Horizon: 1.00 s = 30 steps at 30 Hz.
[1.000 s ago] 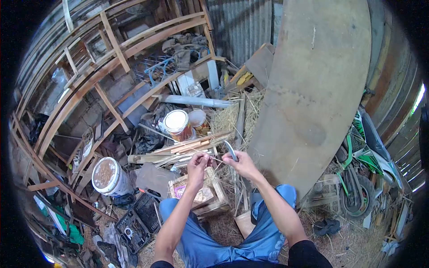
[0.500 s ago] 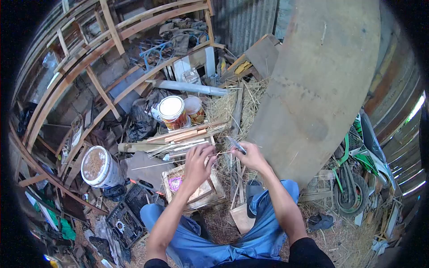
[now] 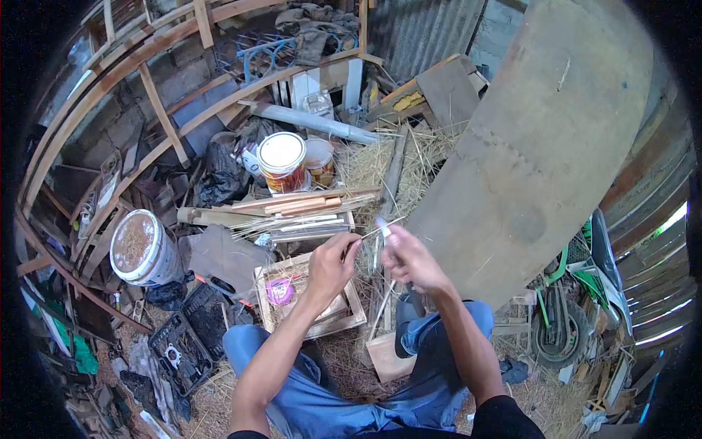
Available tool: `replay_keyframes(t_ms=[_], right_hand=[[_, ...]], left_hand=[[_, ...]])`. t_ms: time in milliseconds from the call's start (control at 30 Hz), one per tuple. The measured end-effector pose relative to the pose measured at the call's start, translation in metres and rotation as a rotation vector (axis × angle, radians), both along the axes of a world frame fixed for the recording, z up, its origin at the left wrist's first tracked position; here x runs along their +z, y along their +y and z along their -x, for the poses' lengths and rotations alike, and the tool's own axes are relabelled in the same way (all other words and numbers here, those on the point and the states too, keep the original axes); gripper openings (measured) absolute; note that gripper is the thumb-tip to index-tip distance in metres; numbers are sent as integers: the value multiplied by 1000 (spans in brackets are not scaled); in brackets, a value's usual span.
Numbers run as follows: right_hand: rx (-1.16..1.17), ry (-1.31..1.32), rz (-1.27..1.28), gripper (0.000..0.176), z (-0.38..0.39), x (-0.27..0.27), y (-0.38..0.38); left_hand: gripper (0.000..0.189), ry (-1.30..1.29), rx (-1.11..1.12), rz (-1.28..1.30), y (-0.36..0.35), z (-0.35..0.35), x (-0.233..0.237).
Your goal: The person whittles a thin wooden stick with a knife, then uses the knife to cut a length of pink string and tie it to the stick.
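Note:
My left hand (image 3: 333,267) pinches one end of a thin straw-coloured strip (image 3: 371,234) between thumb and fingertips. The strip slants up and to the right, passing the blade in my other hand. My right hand (image 3: 415,262), a little blurred, is closed round a knife (image 3: 383,226); its pale blade points up and left at the strip, and the handle is mostly hidden by the fingers. Below my left hand sits a shallow wooden box (image 3: 358,316) with a purple-pink round item (image 3: 279,291) in it. Just beyond lies a bundle of thin strips and wood pieces (image 3: 292,208).
A wide worn board (image 3: 526,175) leans at the right. Paint buckets (image 3: 282,155) stand ahead, and a white bucket of brownish material (image 3: 146,249) is at the left. A black open case (image 3: 194,336) lies near my left knee. Straw covers the ground.
My left hand has gone from loosely spread fingers to a tight pinch. The strip, which stretched out to the left, now points up and right. The view has shifted slightly.

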State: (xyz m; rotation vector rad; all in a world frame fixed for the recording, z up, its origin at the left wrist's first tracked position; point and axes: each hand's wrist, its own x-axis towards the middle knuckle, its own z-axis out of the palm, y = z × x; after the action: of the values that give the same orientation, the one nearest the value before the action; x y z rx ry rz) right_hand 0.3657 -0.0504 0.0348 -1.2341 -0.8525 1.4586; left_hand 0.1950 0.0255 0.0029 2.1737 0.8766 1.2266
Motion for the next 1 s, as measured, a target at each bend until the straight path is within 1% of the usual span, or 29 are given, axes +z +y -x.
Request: replay_keyframes(t_ms=[33,167,267,333,400,467,500,533,600,667,733,767,800,867,933,1000], right_hand=[[94,83,-86,40,3,-6,0],[52,71,-131,37,-1,-20,12],[61,87,-104,35,-5,-18,8],[33,100,-79,36,-10,-17,7],[-263,8,-70,37,-35,-17,5],[-410,-29,-201,35,-84,-27,2],[-408,-23,-205,35,-84,-24,-1],[-402,0,-194,34,-84,-21,-4],[-393,17,-190,34,-74,-11,-8],[-238,58,-127,34,-39,-3,-7],[-212,126,-258,33,-17,-6,-6],[-181,42,-292,35,-9,-2,-8],[-182,42,-293,35,-2,2,-8],[0,-42,-256,39,6,5,-8],[17,-30,-234,40,10,-1,-5],[116,17,-193,34,8,0,-1]], left_hand=[[11,1,-32,-21,-3,-3,2],[14,-14,-73,-77,-15,-4,-2],[13,51,-63,-142,-16,-1,0],[12,60,-60,-133,-18,3,3],[11,70,-55,-125,-14,11,3],[11,-15,91,-141,-2,31,6],[6,15,144,-90,3,38,9],[6,14,148,-100,4,39,12],[5,-34,41,7,1,35,16],[7,-22,49,3,-6,28,14],[6,-39,46,-52,-11,23,14],[7,-10,50,41,-13,24,16],[7,-11,49,40,-12,24,16],[8,-36,-21,21,-12,23,14],[9,-18,-78,69,-17,20,17],[9,0,-129,120,-21,20,19]])
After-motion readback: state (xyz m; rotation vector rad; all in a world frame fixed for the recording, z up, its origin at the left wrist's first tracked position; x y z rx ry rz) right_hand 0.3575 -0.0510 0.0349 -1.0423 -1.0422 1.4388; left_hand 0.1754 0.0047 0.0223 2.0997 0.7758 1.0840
